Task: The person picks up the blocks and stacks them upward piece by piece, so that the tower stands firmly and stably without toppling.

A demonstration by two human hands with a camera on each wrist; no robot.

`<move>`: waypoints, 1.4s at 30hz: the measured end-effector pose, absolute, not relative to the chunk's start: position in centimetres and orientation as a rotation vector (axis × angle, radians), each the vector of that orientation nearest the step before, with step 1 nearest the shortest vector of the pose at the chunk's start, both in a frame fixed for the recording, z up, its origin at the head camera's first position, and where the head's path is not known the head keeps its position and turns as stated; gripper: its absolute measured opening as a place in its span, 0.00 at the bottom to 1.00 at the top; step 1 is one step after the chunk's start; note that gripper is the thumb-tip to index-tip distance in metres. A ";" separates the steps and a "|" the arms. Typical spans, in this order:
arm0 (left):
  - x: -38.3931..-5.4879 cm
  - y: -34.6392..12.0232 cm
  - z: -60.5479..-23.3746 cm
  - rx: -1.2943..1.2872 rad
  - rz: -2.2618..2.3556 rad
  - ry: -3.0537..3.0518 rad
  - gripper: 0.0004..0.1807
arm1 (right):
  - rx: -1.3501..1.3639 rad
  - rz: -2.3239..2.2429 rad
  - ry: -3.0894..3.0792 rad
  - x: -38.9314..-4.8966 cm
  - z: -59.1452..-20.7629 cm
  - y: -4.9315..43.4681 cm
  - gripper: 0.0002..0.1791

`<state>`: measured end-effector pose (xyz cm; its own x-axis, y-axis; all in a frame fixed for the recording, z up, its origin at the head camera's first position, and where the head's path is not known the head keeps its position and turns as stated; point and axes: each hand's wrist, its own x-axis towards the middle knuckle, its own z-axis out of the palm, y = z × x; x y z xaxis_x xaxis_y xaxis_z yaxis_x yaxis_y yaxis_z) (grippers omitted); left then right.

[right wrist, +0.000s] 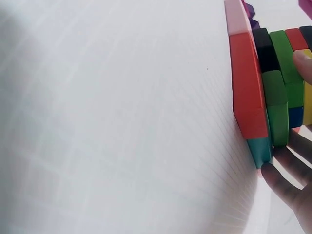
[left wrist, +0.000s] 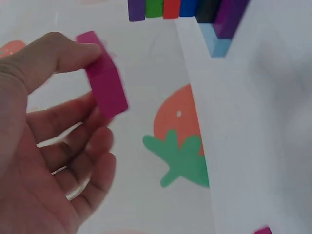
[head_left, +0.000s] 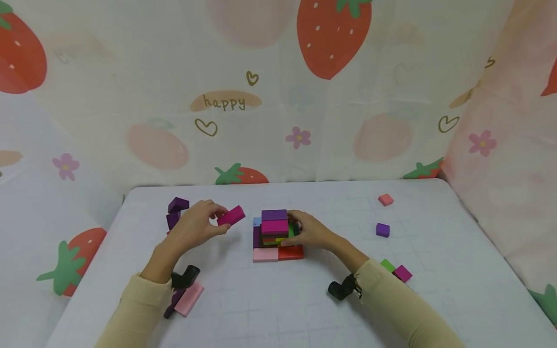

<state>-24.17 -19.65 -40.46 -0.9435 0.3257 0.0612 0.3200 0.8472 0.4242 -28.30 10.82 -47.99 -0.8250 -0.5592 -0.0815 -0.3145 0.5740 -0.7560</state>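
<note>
My left hand [head_left: 197, 226] pinches a magenta wooden block [head_left: 231, 216] between thumb and fingers, held above the table to the left of a stack. In the left wrist view the magenta block [left wrist: 108, 87] is tilted, the thumb lying on one side. The stack of coloured blocks [head_left: 274, 227] has a purple block on top, magenta below it, and a pink and a red block at the front base. My right hand [head_left: 314, 231] grips the stack's right side, thumb at the front and fingers behind. The right wrist view shows the thumb by a yellow block [right wrist: 307, 100].
Dark purple blocks [head_left: 178, 205] lie behind my left hand. A pink block [head_left: 189, 299] and a dark one sit near the left wrist. On the right are a salmon block [head_left: 385, 199], a purple block [head_left: 383, 230], and green and magenta blocks [head_left: 402, 273] beside my right forearm.
</note>
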 end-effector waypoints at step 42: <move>-28.6 -11.6 -41.3 0.833 0.668 2.867 0.19 | -0.730 -1.129 2.489 -28.2 -47.8 10.8 0.41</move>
